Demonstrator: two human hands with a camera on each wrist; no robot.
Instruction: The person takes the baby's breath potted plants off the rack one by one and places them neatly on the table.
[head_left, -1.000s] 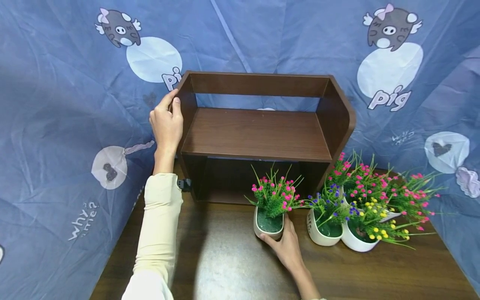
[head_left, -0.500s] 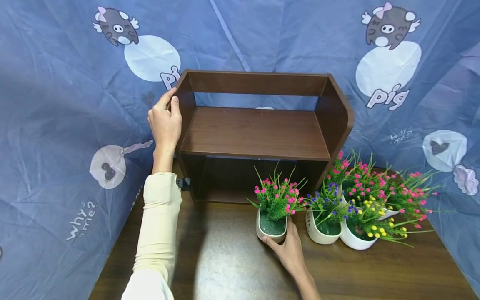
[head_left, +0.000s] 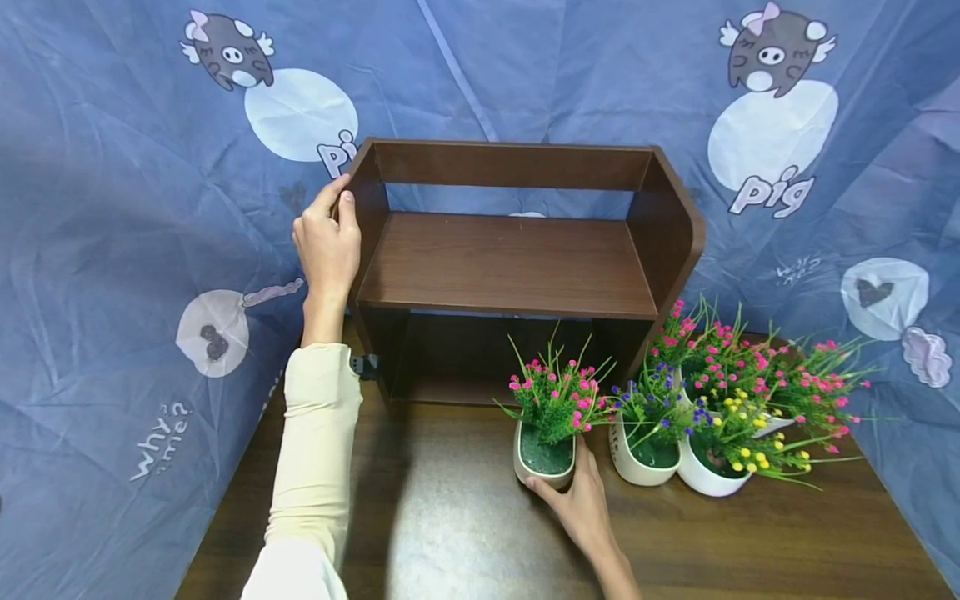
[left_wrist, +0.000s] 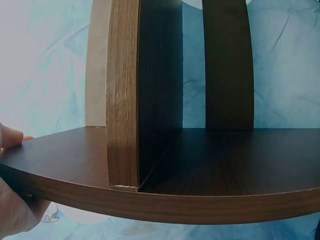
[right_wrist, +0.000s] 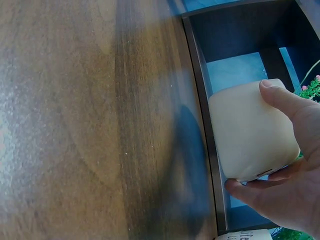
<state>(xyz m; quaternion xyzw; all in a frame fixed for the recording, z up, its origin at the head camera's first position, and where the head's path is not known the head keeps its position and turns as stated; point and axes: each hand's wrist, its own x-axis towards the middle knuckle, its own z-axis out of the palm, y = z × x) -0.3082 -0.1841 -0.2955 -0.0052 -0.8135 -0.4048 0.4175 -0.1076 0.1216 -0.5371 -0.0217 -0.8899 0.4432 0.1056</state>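
My left hand (head_left: 327, 247) grips the upper left side panel of a dark brown two-tier wooden shelf (head_left: 510, 262); in the left wrist view, thumb and fingers (left_wrist: 15, 210) lie on either side of the board. With thumb and fingers round it, my right hand (head_left: 581, 500) holds a white flowerpot (head_left: 545, 477) of artificial pink flowers (head_left: 558, 392) and green grass. This pot is upright in front of the shelf's lower tier. Whether its base touches the table cannot be told. The right wrist view shows the pot's pale wall (right_wrist: 252, 132) close up.
Right of the held pot stand several more white flowerpots, one with blue flowers (head_left: 652, 396), one with yellow flowers (head_left: 750, 454), others with pink ones behind. A brown wooden table (head_left: 450, 533) carries everything. Blue patterned cloth (head_left: 525, 67) hangs behind and at the sides.
The held flowerpot has shifted slightly right, closer to the blue-flowered pot, with my right hand round it. My left hand keeps its grip on the shelf. The head view has drifted slightly.
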